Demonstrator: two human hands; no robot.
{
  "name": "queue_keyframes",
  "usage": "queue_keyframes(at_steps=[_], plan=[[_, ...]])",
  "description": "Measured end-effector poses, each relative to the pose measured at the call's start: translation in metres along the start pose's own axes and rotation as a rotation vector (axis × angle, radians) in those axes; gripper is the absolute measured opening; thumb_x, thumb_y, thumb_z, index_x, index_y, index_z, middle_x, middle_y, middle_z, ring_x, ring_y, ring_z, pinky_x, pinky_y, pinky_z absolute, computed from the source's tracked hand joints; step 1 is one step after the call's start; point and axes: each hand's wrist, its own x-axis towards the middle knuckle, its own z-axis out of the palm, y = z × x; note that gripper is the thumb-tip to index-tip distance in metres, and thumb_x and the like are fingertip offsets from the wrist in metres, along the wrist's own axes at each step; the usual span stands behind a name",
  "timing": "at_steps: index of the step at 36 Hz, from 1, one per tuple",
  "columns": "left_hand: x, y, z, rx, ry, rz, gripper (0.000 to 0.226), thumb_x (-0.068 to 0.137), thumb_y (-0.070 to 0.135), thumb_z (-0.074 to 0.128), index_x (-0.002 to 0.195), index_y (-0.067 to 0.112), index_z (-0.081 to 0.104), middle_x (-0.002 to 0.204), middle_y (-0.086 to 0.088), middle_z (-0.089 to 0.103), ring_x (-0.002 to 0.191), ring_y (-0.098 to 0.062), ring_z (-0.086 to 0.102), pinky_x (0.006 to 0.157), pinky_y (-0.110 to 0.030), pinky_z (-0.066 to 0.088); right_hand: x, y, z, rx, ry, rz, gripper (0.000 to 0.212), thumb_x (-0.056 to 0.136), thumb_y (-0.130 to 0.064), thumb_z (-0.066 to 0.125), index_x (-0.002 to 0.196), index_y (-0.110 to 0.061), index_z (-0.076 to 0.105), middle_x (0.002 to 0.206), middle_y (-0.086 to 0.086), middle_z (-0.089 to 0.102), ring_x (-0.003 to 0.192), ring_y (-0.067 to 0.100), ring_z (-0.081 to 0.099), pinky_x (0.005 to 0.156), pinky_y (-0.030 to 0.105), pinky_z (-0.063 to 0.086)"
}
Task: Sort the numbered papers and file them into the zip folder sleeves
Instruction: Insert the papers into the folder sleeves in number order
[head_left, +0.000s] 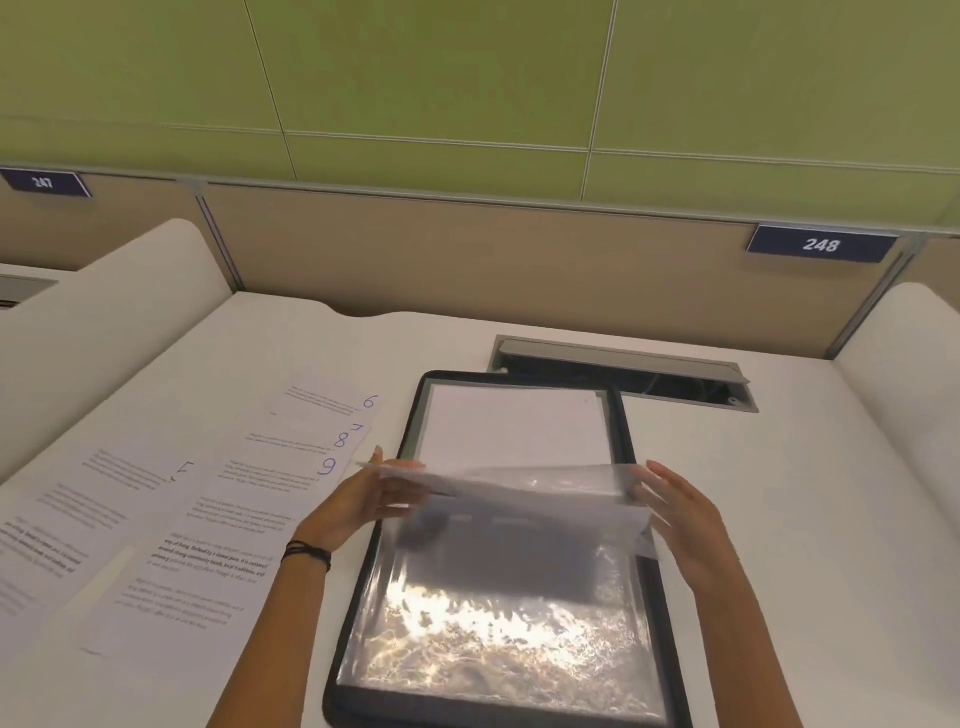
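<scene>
A black zip folder (641, 441) lies open on the white desk, a white paper visible in its upper half and shiny clear sleeves (498, 639) in its lower half. One clear sleeve (519, 499) is lifted above the folder's middle. My left hand (363, 499) holds its left edge and my right hand (680, 514) holds its right edge, fingers mostly straight. To the left, numbered papers (291, 483) lie fanned out, showing handwritten 6, 7, 8 and 9. Another sheet (114, 499) lies further left, marked with what looks like 5.
A recessed cable tray with an open grey lid (623, 364) sits behind the folder. White side dividers (104, 312) rise at left and right (909, 353). A tan back panel carries a blue tag reading 248 (821, 244).
</scene>
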Motion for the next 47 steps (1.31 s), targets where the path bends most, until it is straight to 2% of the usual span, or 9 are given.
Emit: queue_keyframes(at_steps=[10, 20, 23, 28, 33, 37, 40, 45, 47], plan=[[0.038, 0.011, 0.019, -0.172, 0.252, 0.056, 0.061, 0.098, 0.053, 0.012, 0.134, 0.014, 0.043, 0.12, -0.011, 0.064, 0.12, -0.026, 0.055, 0.104, -0.044, 0.041, 0.001, 0.014, -0.019, 0.126, 0.094, -0.04, 0.099, 0.028, -0.053, 0.087, 0.112, -0.009, 0.06, 0.088, -0.005, 0.074, 0.081, 0.008, 0.07, 0.071, 0.019, 0.056], [0.039, 0.004, 0.015, -0.171, 0.349, 0.064, 0.047, 0.103, 0.036, 0.029, 0.145, 0.016, 0.03, 0.144, -0.007, 0.043, 0.132, -0.021, 0.041, 0.107, -0.034, 0.036, 0.002, 0.037, -0.004, 0.162, 0.092, 0.027, 0.098, 0.008, -0.058, 0.087, 0.094, -0.016, 0.067, 0.083, -0.003, 0.074, 0.074, 0.009, 0.07, 0.067, 0.018, 0.056], [0.027, -0.003, 0.0, -0.108, 0.334, 0.085, 0.043, 0.103, 0.031, 0.033, 0.143, 0.017, 0.035, 0.14, -0.005, 0.046, 0.129, -0.02, 0.044, 0.102, -0.031, 0.039, 0.002, 0.046, 0.011, 0.157, 0.068, 0.053, 0.07, 0.018, -0.051, 0.089, 0.078, -0.018, 0.076, 0.088, 0.002, 0.074, 0.073, 0.01, 0.07, 0.063, 0.019, 0.056], [0.008, -0.011, -0.041, -0.057, 0.371, 0.097, 0.036, 0.099, 0.022, 0.046, 0.134, 0.015, 0.047, 0.13, -0.008, 0.055, 0.115, -0.02, 0.057, 0.092, -0.028, 0.049, -0.003, 0.054, 0.047, 0.162, 0.032, 0.074, 0.046, 0.065, -0.026, 0.074, 0.104, -0.006, 0.06, 0.084, 0.0, 0.074, 0.069, 0.008, 0.07, 0.056, 0.019, 0.055], [-0.017, -0.018, -0.09, -0.021, 0.468, 0.105, 0.032, 0.098, 0.023, 0.048, 0.128, 0.013, 0.053, 0.121, -0.008, 0.062, 0.108, -0.02, 0.062, 0.095, -0.038, 0.049, -0.001, 0.065, 0.092, 0.09, 0.02, 0.096, 0.082, 0.033, -0.04, 0.087, 0.102, -0.005, 0.06, 0.076, -0.001, 0.074, 0.063, 0.009, 0.07, 0.053, 0.024, 0.057], [-0.04, -0.023, -0.128, -0.046, 0.565, 0.092, 0.034, 0.095, 0.025, 0.055, 0.126, 0.011, 0.054, 0.118, -0.01, 0.062, 0.109, -0.026, 0.06, 0.085, -0.03, 0.049, 0.007, 0.081, 0.124, 0.076, 0.023, 0.125, 0.057, 0.059, -0.032, 0.085, 0.102, -0.002, 0.061, 0.082, 0.005, 0.073, 0.062, 0.009, 0.069, 0.052, 0.023, 0.056], [-0.059, -0.028, -0.158, -0.065, 0.668, 0.087, 0.029, 0.098, 0.016, 0.048, 0.125, 0.008, 0.054, 0.118, -0.011, 0.059, 0.108, -0.026, 0.057, 0.091, -0.034, 0.045, 0.011, 0.096, 0.147, 0.053, 0.02, 0.169, 0.022, 0.092, -0.001, 0.052, 0.112, 0.001, 0.059, 0.092, 0.008, 0.071, 0.068, 0.013, 0.069, 0.055, 0.023, 0.055], [-0.089, -0.046, -0.204, -0.016, 0.894, 0.086, 0.025, 0.097, 0.011, 0.049, 0.121, 0.008, 0.057, 0.119, -0.014, 0.058, 0.114, -0.028, 0.054, 0.09, -0.033, 0.042, 0.01, 0.105, 0.194, -0.075, -0.066, 0.168, 0.053, 0.061, -0.039, 0.084, 0.104, -0.011, 0.067, 0.089, 0.004, 0.073, 0.074, 0.022, 0.067, 0.067, 0.03, 0.055], [-0.101, -0.056, -0.224, 0.035, 1.024, 0.074, 0.027, 0.096, 0.009, 0.051, 0.122, 0.009, 0.055, 0.124, -0.016, 0.056, 0.113, -0.03, 0.053, 0.089, -0.032, 0.042, 0.007, 0.111, 0.217, -0.133, -0.1, 0.139, 0.035, 0.071, -0.029, 0.08, 0.1, -0.016, 0.066, 0.098, 0.01, 0.071, 0.084, 0.028, 0.067, 0.08, 0.04, 0.054]])
